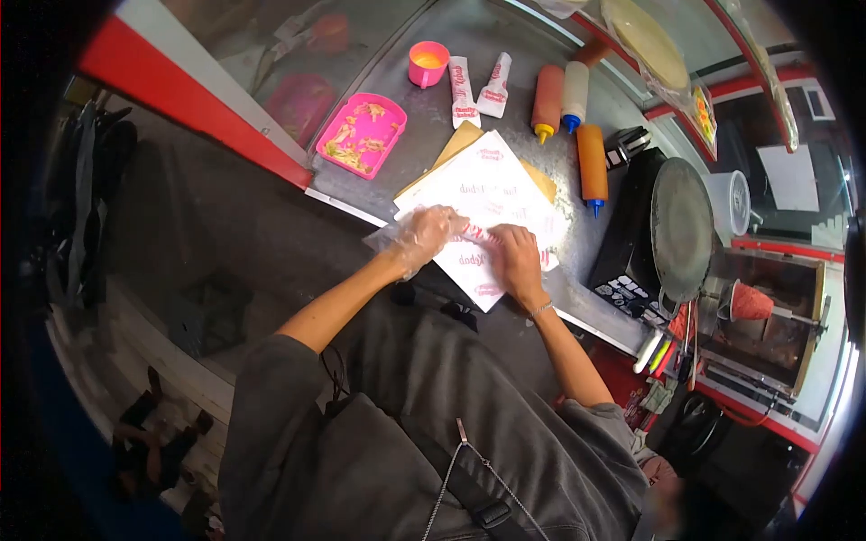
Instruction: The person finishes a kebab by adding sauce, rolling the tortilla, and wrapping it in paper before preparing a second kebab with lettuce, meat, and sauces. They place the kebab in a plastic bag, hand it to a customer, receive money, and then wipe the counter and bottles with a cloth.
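Observation:
Printed white wrapping paper (492,185) lies on a stack over a brown board at the counter's front edge. A narrow paper-wrapped roll (480,236) sits on the paper between my hands. My left hand (429,236), in a clear plastic glove, has its fingers closed on the roll's left end. My bare right hand (519,263) presses curled fingers on the roll's right end. Two finished-looking wrapped rolls, one (463,95) upright and one (495,86) tilted, lie behind the paper.
On the counter (361,194) are a pink tray (363,135) with food scraps, a pink cup (428,66) of orange sauce, and red (547,99), white (575,90) and orange (592,167) bottles. A round griddle (682,230) and knives (649,350) are at the right.

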Demonstrator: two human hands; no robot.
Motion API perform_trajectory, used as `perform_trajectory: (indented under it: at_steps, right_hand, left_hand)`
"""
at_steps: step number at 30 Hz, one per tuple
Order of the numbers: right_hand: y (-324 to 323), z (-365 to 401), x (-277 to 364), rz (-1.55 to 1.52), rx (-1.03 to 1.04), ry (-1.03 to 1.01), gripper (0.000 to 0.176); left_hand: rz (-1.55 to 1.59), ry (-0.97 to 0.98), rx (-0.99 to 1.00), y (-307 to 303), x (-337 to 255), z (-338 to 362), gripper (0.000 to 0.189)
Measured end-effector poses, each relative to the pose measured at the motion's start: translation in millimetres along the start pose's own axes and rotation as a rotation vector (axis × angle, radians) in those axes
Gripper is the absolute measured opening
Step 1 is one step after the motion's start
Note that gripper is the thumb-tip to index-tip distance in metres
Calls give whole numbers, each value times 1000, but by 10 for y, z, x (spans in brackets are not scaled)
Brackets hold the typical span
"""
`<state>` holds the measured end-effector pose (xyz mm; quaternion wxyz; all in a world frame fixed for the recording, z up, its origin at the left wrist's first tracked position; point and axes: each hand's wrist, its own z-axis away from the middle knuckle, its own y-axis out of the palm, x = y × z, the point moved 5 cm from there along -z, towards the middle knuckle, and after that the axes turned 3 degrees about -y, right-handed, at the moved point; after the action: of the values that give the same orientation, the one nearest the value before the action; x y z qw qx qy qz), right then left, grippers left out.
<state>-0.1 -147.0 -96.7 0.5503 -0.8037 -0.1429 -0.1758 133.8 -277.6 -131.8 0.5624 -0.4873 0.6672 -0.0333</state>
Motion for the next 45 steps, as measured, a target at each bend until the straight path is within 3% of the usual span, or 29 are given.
perform_trajectory:
  at_steps: [2,3,6,8,12,14,18,20,22,24,26,29,30,32,36,40,44,45]
  right_hand:
    - [16,-110,-146,34,-8,91,24]
    - [-30,-190,-180,77,-76,110,22]
    - [-63,-375,-363,21,-139,245,21]
    - [-76,-445,-445,22,-184,250,22]
    - [20,-510,-674,-175,-58,371,26]
    - [5,-520,-674,-330,2,416,19]
    - [-144,-355,-394,-216,-81,245,13]
    - [-104,-256,-316,-113,-76,72,11]
    - [-135,-227,-352,-107,-76,103,10]
    - [-292,-263,-385,-157,-205,146,11]
    - [-430,-387,-444,-151,-221,151,13]
    - [-328,-645,-628,-354,-8,281,15]
    - [-274,-734,-688,-359,-2,279,15]
    - [-37,-890,-773,-325,219,185,18]
    - [59,-963,-851,-309,362,158,14]
    - [-179,-700,-554,-336,290,198,6]
    - [-375,-489,-556,-235,85,154,13]
    - [-552,-484,-734,-88,-194,198,19]
  left_hand:
    - [-40,-388,371,157,277,-158,23]
    - [-41,-382,377,136,241,-187,23]
    - [-563,408,8,-49,-259,-306,23]
    - [-513,338,70,100,-246,-236,34]
    - [-540,282,112,158,-174,-268,55]
    - [-117,-43,168,140,-48,-339,48]
    - [-22,-27,148,15,-114,-536,46]
    - [-44,75,168,-7,-163,-621,41]
    - [-78,143,161,124,-28,-593,36]
    - [-36,41,184,115,-22,-547,30]
    - [-38,67,182,187,43,-447,35]
    - [-154,168,93,240,-98,-314,37]
    - [-157,160,93,244,-101,-307,37]
    - [-104,245,66,233,-159,-293,36]
    - [-151,136,66,259,-209,-270,27]
    - [-14,145,-71,172,-299,-396,25]
    - [-78,215,4,415,-135,-334,27]
    - [-6,192,-14,396,-126,-341,27]
